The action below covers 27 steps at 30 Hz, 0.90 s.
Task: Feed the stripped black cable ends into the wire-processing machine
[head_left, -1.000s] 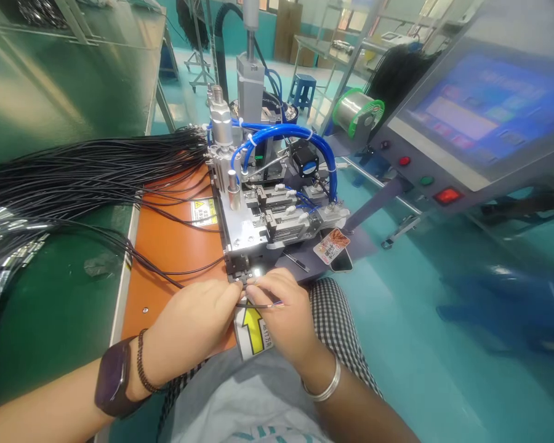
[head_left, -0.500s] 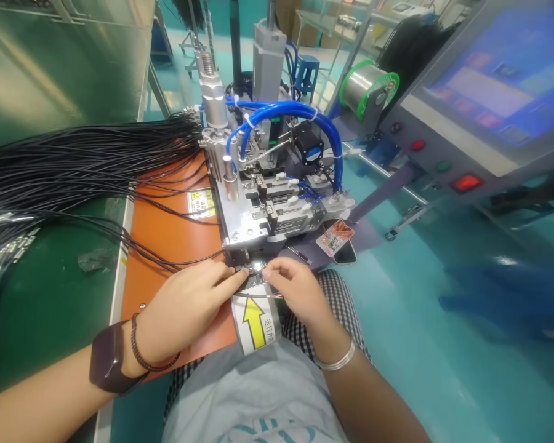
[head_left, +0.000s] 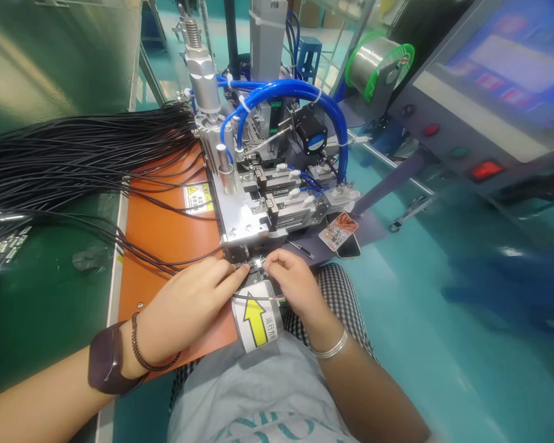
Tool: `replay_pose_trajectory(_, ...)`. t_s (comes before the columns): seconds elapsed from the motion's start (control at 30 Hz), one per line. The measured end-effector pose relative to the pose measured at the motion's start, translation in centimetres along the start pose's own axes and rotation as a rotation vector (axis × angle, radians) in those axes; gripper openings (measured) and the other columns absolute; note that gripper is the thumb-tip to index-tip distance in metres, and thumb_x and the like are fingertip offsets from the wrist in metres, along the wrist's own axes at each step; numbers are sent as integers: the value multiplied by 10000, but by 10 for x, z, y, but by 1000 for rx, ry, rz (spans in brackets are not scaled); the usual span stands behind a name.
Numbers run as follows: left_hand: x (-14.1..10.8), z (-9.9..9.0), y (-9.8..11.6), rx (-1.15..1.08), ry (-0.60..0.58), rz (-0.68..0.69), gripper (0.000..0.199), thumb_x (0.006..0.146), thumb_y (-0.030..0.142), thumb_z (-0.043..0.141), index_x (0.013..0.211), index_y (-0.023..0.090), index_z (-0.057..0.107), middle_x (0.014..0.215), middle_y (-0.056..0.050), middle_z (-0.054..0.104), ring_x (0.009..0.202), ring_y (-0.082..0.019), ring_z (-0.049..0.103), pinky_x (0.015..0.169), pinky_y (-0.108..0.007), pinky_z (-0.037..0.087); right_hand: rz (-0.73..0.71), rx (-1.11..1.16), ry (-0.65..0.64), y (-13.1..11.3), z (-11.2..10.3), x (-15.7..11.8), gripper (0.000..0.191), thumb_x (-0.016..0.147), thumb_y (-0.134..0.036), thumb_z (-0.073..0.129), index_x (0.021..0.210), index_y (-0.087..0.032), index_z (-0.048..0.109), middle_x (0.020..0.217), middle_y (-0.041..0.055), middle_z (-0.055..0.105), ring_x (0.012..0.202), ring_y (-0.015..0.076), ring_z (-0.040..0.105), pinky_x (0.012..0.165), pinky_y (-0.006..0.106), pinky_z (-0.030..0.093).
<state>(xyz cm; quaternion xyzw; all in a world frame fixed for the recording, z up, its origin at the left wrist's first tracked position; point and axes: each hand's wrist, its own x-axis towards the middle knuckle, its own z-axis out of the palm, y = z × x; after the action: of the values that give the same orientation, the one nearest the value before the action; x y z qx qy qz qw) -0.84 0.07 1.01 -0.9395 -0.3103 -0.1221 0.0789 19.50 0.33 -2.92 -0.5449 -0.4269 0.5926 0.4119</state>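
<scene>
My left hand [head_left: 198,298] lies palm down at the front of the machine [head_left: 244,215], its thumb and forefinger tips at the small metal fixture [head_left: 257,264]. From the right, my right hand [head_left: 295,283] reaches the same fixture, thumb and forefinger pinched together on something too small to make out. A thin black cable [head_left: 253,297] with coloured wire ends [head_left: 281,298] crosses just below, over a label with a yellow arrow [head_left: 255,320]. Whether my left fingers grip a cable or press it down is hidden.
Many black cables [head_left: 74,154] spread over the orange board [head_left: 166,234] at the left. A phone [head_left: 349,247] and a patterned card [head_left: 339,232] lie right of the machine. A solder spool [head_left: 376,64] and control panel [head_left: 484,117] stand at the upper right.
The view has shifted slightly, so the machine and the panel appear a little nearer. Both hands stay at the fixture with nearly the same finger positions.
</scene>
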Motion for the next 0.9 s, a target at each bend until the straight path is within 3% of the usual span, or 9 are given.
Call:
replay_pose_trajectory(0.2, 0, 2, 2, 33, -27, -12, 362, 893, 41, 364, 1176, 115, 578, 862, -71, 626, 724, -199, 568, 614, -317, 472, -19, -59, 31, 2, -1, 1, 75, 745, -248, 612, 697, -192, 600, 625, -47, 530, 595, 126, 488, 577, 246, 388)
replay_pose_trajectory(0.43, 2, 2, 4, 41, -47, -16, 370, 870, 20, 396, 1168, 127, 586, 861, -73, 607, 732, -208, 542, 627, -335, 472, -49, 25, 46, 1, 2, -1, 123, 782, -289, 625, 851, -198, 672, 771, 2, 647, 699, 155, 594, 637, 272, 481)
replay_pose_trajectory(0.67, -1, 6, 6, 34, -85, -50, 475, 869, 38, 434, 1314, 180, 520, 851, -56, 567, 742, -209, 507, 637, -334, 468, -147, -62, 76, 0, 0, 1, 121, 815, -311, 621, 803, -197, 661, 767, 2, 648, 720, 163, 591, 665, 278, 487)
replay_pose_trajectory(0.9, 1, 6, 6, 65, -120, -52, 498, 861, 34, 435, 1334, 166, 517, 868, -67, 569, 742, -211, 529, 638, -344, 494, -130, -97, 79, 1, 4, 1, 117, 812, -298, 617, 783, -189, 643, 718, -13, 592, 666, 142, 543, 621, 259, 454)
